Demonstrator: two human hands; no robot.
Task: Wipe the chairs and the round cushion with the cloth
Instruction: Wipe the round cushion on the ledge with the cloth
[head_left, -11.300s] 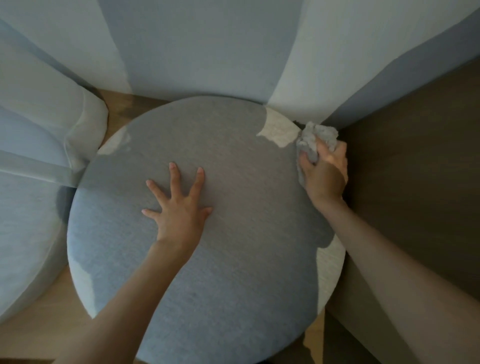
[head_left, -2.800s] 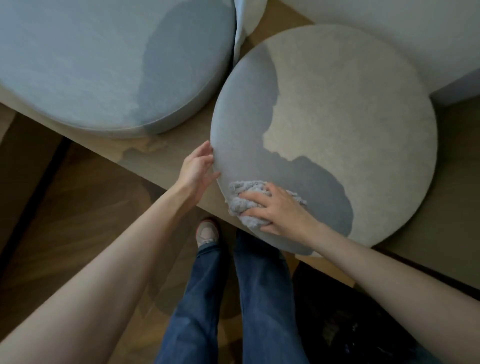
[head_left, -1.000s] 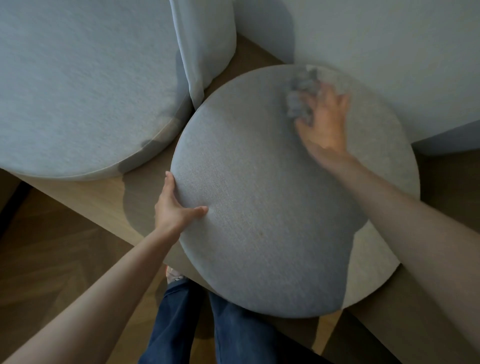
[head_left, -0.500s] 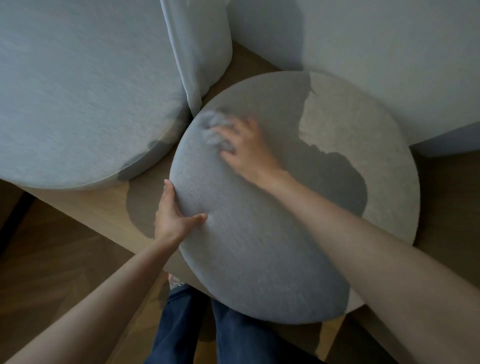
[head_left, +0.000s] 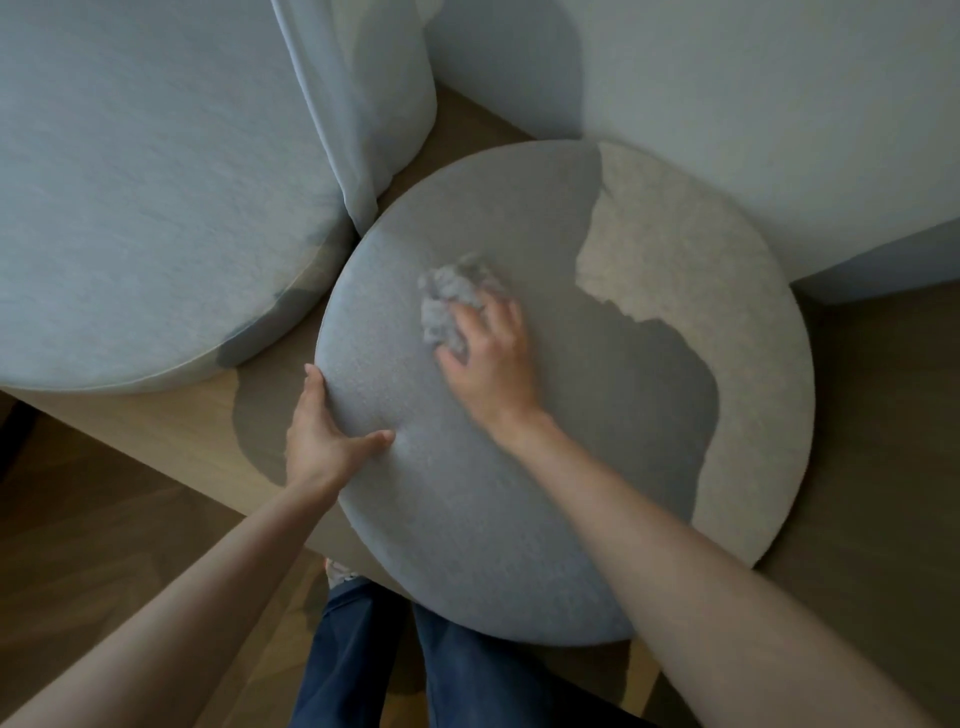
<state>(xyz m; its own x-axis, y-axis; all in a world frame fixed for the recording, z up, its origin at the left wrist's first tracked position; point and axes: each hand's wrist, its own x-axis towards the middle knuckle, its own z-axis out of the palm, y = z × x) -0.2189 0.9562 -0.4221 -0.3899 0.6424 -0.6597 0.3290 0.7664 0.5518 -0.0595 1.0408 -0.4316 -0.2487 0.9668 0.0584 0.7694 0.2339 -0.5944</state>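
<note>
At the bottom middle of the frame there are the person's legs in blue jeans (head_left: 363, 660), standing on a wooden floor (head_left: 104, 519).

Just above them, the left hand (head_left: 324, 431) grips the left rim of the round cushion (head_left: 467, 519). The thumb lies on the top face and the fingers are curled around the edge, so this hand seems to keep the cushion steady. The cushion fills the middle of the frame. It lies on a low wooden platform (head_left: 171, 421), with its near edge hanging over the front of it.

A little higher, near the centre, the right hand (head_left: 491, 364) presses the cloth (head_left: 454, 296) down on the upper left part of the cushion's top. The cloth is bunched under the fingers, which bend over it. The hand and cloth are blurred, which suggests a wiping stroke, but the exact grip is hard to see.

In the upper left there is a bigger round padded seat (head_left: 145, 208), just beside the cushion, and a pale curtain (head_left: 358, 104) hangs between them. A light wall (head_left: 727, 104) fills the upper right.

In my judgement the task is in the middle of the cushion step. The fabric shows no mark to tell which parts are already wiped. No chair is plainly in view, so I cannot tell whether the chairs are done or are left to do.
</note>
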